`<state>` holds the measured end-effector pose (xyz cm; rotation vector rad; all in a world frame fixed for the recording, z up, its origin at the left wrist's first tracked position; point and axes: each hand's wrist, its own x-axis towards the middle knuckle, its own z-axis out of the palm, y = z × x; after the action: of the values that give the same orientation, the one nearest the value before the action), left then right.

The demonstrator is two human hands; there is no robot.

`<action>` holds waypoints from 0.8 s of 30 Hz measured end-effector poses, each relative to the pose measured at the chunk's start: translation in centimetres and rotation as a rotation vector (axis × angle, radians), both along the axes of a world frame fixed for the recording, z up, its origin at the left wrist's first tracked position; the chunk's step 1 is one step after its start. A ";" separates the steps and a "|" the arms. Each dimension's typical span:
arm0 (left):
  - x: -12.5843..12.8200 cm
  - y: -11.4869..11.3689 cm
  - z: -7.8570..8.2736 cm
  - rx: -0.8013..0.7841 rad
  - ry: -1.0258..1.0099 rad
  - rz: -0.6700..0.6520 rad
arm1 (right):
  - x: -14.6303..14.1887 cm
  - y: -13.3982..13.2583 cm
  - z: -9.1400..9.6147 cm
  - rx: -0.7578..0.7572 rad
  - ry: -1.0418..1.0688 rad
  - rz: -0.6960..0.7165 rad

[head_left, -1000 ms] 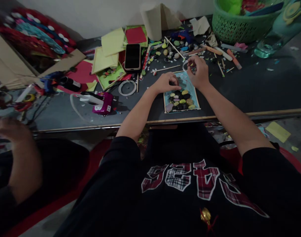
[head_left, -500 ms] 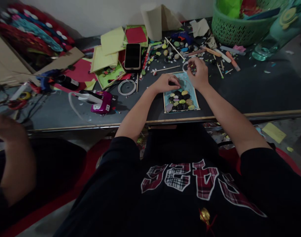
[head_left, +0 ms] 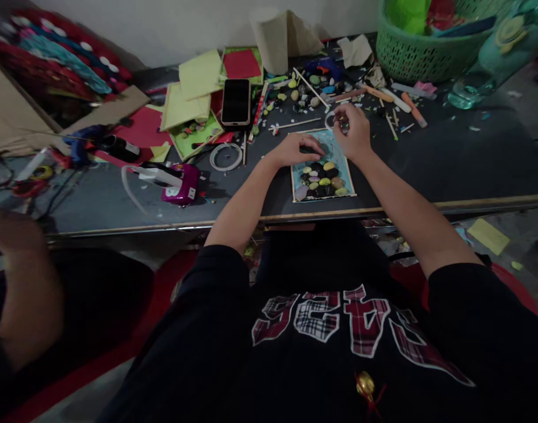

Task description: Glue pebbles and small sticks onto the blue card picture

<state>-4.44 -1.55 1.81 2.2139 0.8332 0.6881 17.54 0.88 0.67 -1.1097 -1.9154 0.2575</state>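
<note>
A light blue panel with a pale stick frame (head_left: 352,176) lies near the table's front edge. Black, yellow, purple and tan pebbles (head_left: 324,181) cover its nearer half. My left hand (head_left: 295,149) reaches over the panel from the left, its thumb and fingers curled together above the blue part. At the upper right corner, my right hand (head_left: 355,130) is raised with thumb and fingertips pinched. Whatever either hand holds is too small or hidden to name. Beside the right fingertips shows part of a white ring (head_left: 328,120); whether they touch it I cannot tell.
Left of the panel are a white tape-like ring (head_left: 225,157), a phone (head_left: 236,101) and a purple device (head_left: 181,184). Behind are loose pebbles, sticks and a green basket (head_left: 421,56). A clear bottle (head_left: 489,70) stands right. Another person's arm (head_left: 28,282) is at left.
My left fingers have shifted very slightly over the panel. The right hand stays nearly where it was, and the whole view has moved a little.
</note>
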 end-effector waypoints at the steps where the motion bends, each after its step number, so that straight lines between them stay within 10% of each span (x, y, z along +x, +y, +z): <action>1: 0.0 0.1 -0.1 0.009 -0.008 -0.010 | 0.0 0.0 0.0 -0.006 0.000 0.003; 24: -0.3 0.7 0.0 0.045 0.080 -0.123 | 0.0 0.1 -0.2 -0.024 -0.072 -0.006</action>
<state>-4.72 -0.87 1.83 2.3245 0.7192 0.5679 17.53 1.02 0.42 -1.1547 -1.9767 0.2409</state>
